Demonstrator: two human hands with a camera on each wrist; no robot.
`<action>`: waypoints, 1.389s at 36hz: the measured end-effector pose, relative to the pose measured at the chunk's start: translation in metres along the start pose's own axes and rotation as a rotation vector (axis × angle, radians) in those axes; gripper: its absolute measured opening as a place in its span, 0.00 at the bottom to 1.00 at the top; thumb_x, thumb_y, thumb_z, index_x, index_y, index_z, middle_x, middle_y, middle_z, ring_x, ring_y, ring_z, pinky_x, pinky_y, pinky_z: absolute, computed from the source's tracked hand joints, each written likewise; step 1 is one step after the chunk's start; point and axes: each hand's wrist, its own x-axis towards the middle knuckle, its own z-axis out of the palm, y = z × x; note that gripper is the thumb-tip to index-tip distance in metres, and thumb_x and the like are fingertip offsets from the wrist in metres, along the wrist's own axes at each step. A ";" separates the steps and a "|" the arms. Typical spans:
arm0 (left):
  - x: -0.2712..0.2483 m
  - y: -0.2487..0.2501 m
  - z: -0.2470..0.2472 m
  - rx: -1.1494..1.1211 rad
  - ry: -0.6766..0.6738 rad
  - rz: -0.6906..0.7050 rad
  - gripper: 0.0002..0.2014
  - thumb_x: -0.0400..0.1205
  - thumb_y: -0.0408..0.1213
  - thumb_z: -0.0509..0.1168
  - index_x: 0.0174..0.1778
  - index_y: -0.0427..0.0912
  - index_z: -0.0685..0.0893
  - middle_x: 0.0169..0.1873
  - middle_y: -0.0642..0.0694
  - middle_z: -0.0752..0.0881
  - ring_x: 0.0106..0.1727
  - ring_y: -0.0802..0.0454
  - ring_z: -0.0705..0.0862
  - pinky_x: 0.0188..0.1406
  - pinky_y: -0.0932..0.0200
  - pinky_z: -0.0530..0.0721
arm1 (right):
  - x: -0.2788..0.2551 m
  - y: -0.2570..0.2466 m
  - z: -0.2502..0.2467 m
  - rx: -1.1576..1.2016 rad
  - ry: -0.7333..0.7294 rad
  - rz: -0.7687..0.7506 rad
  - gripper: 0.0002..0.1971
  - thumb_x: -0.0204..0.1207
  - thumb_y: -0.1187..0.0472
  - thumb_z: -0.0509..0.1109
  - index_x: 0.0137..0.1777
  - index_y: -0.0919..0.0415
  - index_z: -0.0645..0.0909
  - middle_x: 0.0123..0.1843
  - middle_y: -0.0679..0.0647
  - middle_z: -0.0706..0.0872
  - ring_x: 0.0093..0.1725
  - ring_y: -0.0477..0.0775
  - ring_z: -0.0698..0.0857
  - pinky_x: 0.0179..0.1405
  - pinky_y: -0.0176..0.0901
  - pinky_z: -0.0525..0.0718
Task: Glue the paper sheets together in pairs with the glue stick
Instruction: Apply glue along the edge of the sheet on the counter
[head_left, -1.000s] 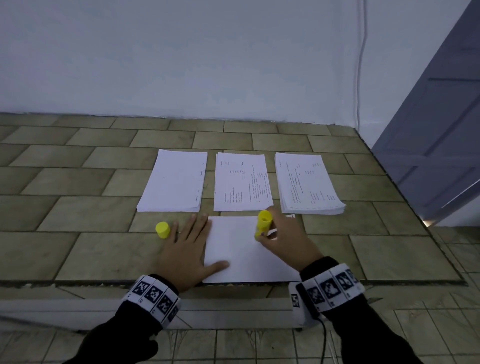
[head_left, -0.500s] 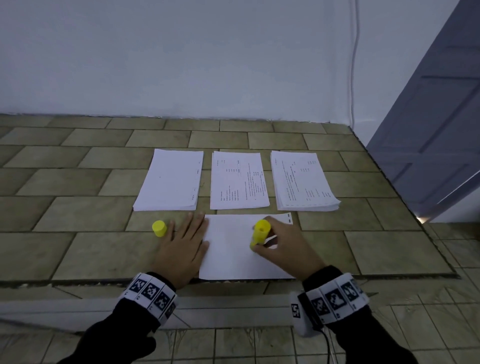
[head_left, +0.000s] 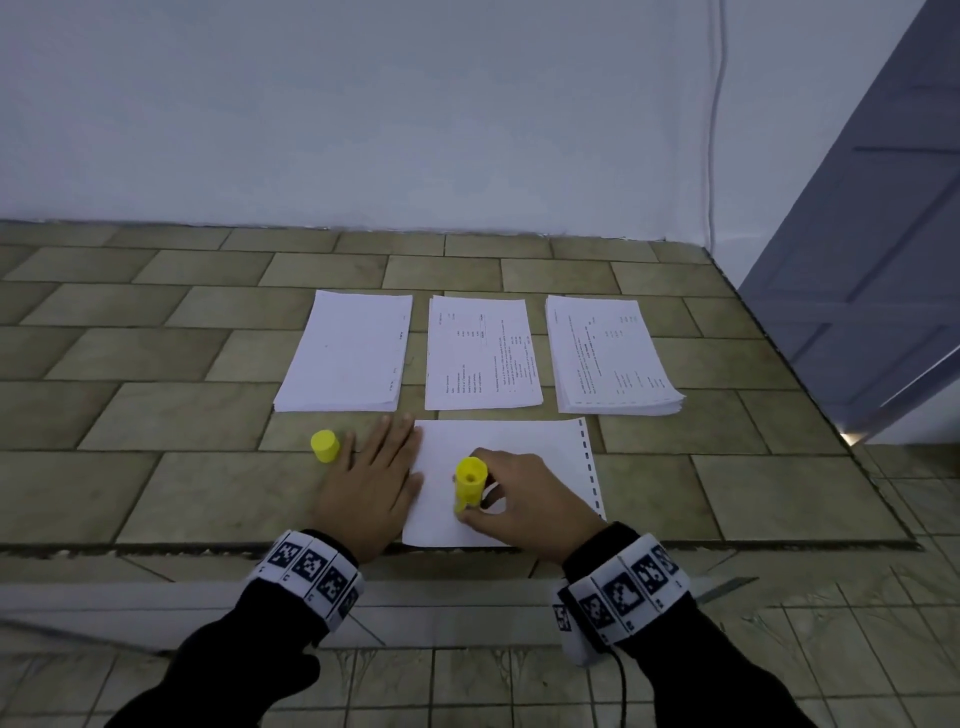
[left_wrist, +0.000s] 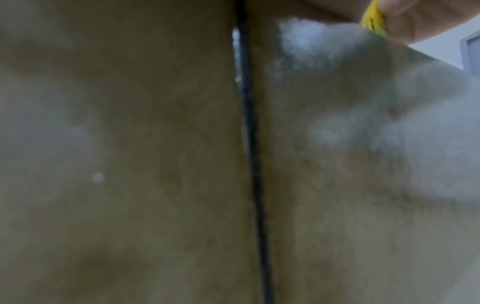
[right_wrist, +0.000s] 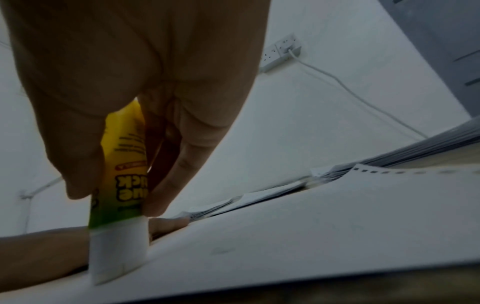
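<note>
On the tiled floor (head_left: 156, 483) a single blank paper sheet (head_left: 524, 447) lies crosswise in front of the person, its right edge marked by a row of small dark perforation marks. The right hand (head_left: 524, 499) grips the yellow glue stick (head_left: 470, 483) between thumb and curled fingers, holding it nearly upright with its flat end toward the head camera; in the right wrist view the fingers (right_wrist: 166, 185) wrap round the yellow and green barrel (right_wrist: 122, 164), and the white glue end (right_wrist: 116, 251) presses down onto the sheet near its left part. The left hand (head_left: 371, 478) lies flat with straight fingers on the floor, its thumb side resting on the sheet's left edge, and it holds nothing. Just to the left of that hand the yellow cap (head_left: 325, 446) stands by itself on a tile, close to the little finger but apart from it. Beyond the sheet, three stacks lie side by side: a left stack (head_left: 345, 353) whose top page is nearly blank, a thin middle stack (head_left: 480, 353) with printed lines, and a thicker right stack (head_left: 608, 358), also printed. The near edges of the stacks lie just beyond the sheet's far edge. The left wrist view is blurred and shows mostly tile and a dark grout line (left_wrist: 252, 144), with a bit of the glue stick at the top right corner. A white wall (head_left: 363, 104) rises behind, a thin cable (head_left: 716, 104) runs down it, and a grey door (head_left: 872, 260) stands at the right.
</note>
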 end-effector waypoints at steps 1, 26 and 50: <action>0.000 0.000 0.001 0.005 0.001 -0.003 0.34 0.90 0.53 0.33 0.77 0.38 0.75 0.77 0.42 0.74 0.78 0.44 0.69 0.68 0.30 0.72 | -0.005 0.005 -0.006 0.010 0.008 0.012 0.10 0.73 0.60 0.76 0.49 0.64 0.82 0.47 0.56 0.87 0.45 0.52 0.86 0.48 0.50 0.87; 0.000 0.000 0.001 -0.025 0.025 -0.008 0.31 0.87 0.52 0.42 0.80 0.39 0.71 0.81 0.43 0.69 0.81 0.42 0.67 0.75 0.29 0.65 | -0.011 0.010 -0.022 0.098 -0.008 -0.035 0.08 0.70 0.61 0.79 0.44 0.62 0.83 0.48 0.52 0.88 0.44 0.48 0.88 0.47 0.47 0.88; -0.001 -0.002 0.003 -0.017 -0.014 -0.014 0.33 0.90 0.52 0.33 0.79 0.40 0.72 0.79 0.44 0.71 0.80 0.46 0.62 0.72 0.32 0.71 | 0.084 0.002 -0.021 -0.046 0.003 0.137 0.06 0.71 0.67 0.74 0.42 0.68 0.79 0.41 0.60 0.86 0.43 0.59 0.85 0.46 0.46 0.82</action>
